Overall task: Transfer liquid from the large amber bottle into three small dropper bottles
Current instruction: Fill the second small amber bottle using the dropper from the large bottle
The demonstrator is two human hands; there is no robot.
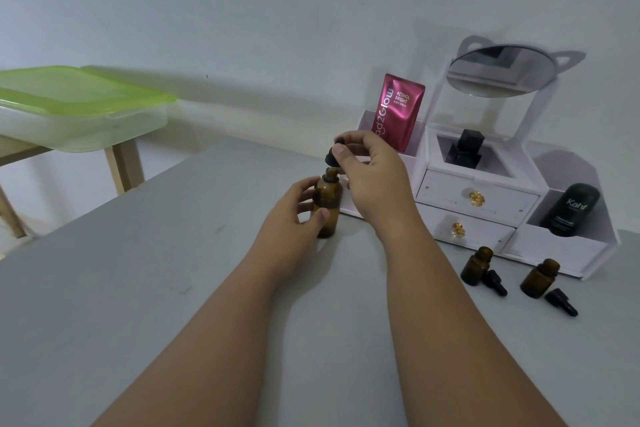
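Observation:
The large amber bottle stands upright on the grey table, and my left hand wraps its body from the left. Just above its open neck, my right hand pinches the black dropper cap by its rubber bulb; the pipette reaches down into the neck. Two small amber dropper bottles stand open at the right. A black dropper cap lies beside each of them. No third small bottle is in view.
A white cosmetic organiser with drawers and a round mirror stands behind the bottles. It holds a pink sachet, a black bottle and a dark tube. At far left, a green-lidded plastic box rests on a wooden stand.

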